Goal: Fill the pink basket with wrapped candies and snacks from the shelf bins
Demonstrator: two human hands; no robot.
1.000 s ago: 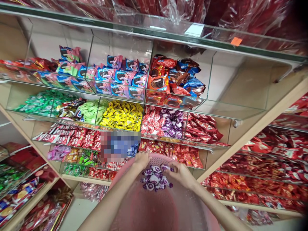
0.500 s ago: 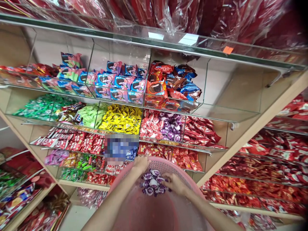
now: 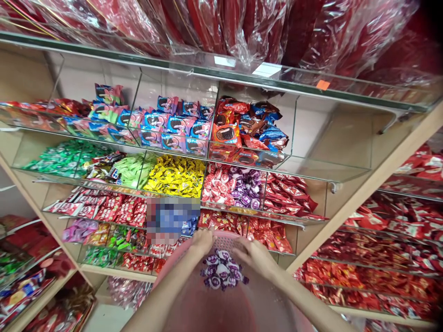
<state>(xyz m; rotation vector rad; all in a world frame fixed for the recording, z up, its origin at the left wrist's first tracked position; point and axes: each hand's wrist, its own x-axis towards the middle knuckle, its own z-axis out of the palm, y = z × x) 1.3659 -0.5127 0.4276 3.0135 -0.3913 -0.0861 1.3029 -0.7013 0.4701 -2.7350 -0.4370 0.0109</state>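
Note:
A pink plastic basket (image 3: 221, 306) is held up in front of the candy shelves. My left hand (image 3: 202, 242) grips its far rim on the left. My right hand (image 3: 254, 256) is on the far rim on the right, fingers curled over it. Between the hands, inside the basket, lies a heap of purple and white wrapped candies (image 3: 223, 274). Just beyond the basket, one shelf up, a glass compartment holds the same purple candies (image 3: 247, 184) mixed with red and white ones (image 3: 218, 184).
Glass-fronted shelves hold yellow candies (image 3: 176, 175), green candies (image 3: 62, 157), blue and pink biscuit packs (image 3: 169, 124) and red packs (image 3: 290, 189). A wooden upright (image 3: 363, 193) slants at the right. Red wrapped goods (image 3: 242, 23) hang along the top.
My right hand has left the purple candies in the basket and come up to the rim. The view has tilted slightly downward on the shelves.

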